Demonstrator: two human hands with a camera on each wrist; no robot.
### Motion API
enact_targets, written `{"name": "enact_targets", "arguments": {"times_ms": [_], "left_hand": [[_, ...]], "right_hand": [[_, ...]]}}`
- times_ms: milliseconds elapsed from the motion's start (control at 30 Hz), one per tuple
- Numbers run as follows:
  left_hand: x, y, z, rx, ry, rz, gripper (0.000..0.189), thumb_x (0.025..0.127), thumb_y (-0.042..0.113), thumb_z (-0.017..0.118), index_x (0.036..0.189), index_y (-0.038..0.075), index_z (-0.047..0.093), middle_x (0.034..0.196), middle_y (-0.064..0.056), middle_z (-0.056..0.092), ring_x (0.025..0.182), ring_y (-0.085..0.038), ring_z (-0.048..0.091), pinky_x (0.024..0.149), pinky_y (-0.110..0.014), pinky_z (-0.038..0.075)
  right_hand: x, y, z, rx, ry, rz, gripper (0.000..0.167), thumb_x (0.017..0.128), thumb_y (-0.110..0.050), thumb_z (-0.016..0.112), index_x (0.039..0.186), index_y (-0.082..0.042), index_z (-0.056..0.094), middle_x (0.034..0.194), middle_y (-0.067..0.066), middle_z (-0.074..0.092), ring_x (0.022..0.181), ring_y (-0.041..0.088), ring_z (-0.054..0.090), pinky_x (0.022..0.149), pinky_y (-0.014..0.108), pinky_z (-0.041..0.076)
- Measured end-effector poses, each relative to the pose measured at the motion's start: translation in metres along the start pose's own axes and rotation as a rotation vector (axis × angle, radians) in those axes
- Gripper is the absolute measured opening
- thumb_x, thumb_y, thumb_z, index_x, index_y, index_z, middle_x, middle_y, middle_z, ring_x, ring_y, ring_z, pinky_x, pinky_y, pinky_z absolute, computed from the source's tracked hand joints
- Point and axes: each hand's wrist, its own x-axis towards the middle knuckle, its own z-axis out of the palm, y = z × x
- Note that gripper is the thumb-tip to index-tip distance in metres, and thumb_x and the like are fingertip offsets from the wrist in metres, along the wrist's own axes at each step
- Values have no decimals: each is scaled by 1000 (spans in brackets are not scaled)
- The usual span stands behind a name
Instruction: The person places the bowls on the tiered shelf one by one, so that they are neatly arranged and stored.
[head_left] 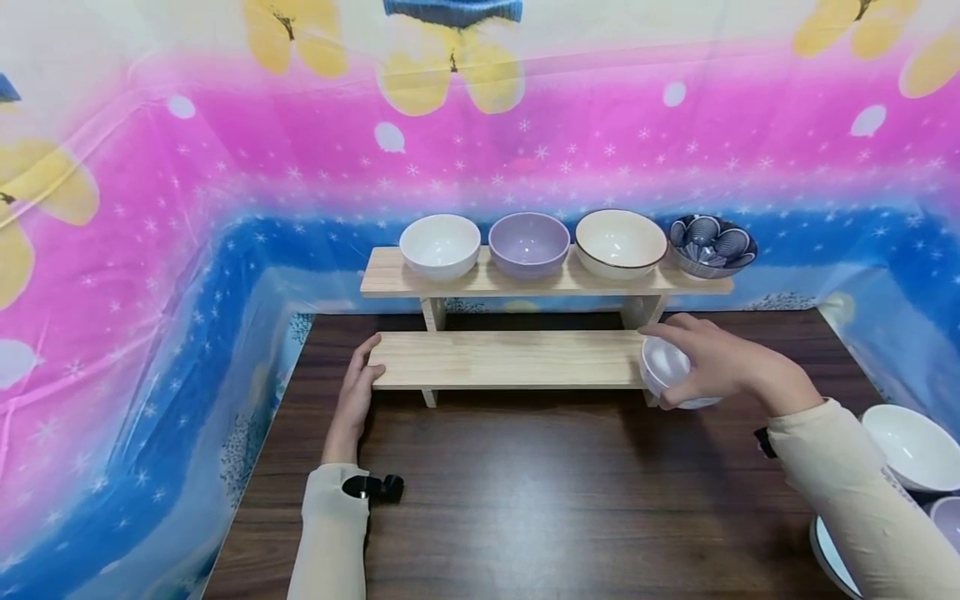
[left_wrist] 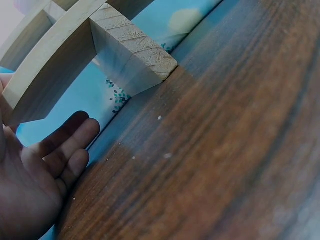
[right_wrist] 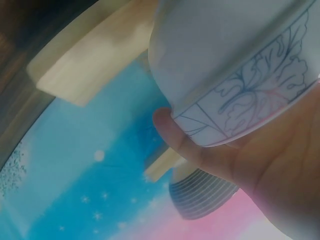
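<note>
A two-step wooden shelf (head_left: 517, 360) stands on the dark table. At the left end of its lower board, my left hand (head_left: 358, 392) grips the edge with thumb and index finger; in the left wrist view the other fingers hang below the board (left_wrist: 55, 65). My right hand (head_left: 712, 360) holds a white bowl (head_left: 664, 365) by its side, tilted, at the right end of the lower board. The right wrist view shows a grey and pink floral band on this bowl (right_wrist: 250, 100). Whether the bowl touches the board I cannot tell.
On the upper board stand a white bowl (head_left: 440, 250), a purple bowl (head_left: 528, 247), a cream bowl (head_left: 621, 246) with a dark rim and a dark patterned bowl (head_left: 711, 248). More bowls, including a white one (head_left: 911, 450), are by my right forearm. A printed cloth (head_left: 525, 150) hangs behind.
</note>
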Motion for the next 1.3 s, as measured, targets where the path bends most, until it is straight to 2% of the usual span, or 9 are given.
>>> {"name": "enact_targets", "arguments": {"times_ms": [400,567,800,1300], "left_hand": [[1,0,0,4,-1,16,59,106,14,45,165,11,36,173,-8,22,158,-33,19,124,-57,14],[1,2,2,7,0,13,59,107,14,46,165,11,36,173,-7,22,158,-32,18,124,-57,14],[0,1,2,7,0,13,59,107,14,45,165,11,36,173,-7,22,159,-32,18,124,-57,14],[0,1,0,8,2,3,60,106,13,45,165,10,36,173,-9,22,158,-34,20,123,-57,15]], "right_hand": [[22,-26,2,40,-10,-49,98,70,-41,93,156,-21,51,148,20,48,121,40,51,82,54,53],[30,-37,3,41,0,-101,97,69,-39,93,155,-18,53,141,17,53,115,37,55,83,53,54],[40,-43,3,19,-9,-126,97,71,-38,93,156,-15,52,146,19,51,119,39,54,87,56,53],[68,-65,8,9,-27,-172,99,70,-37,91,157,-15,51,146,20,50,121,40,52,88,55,53]]}}
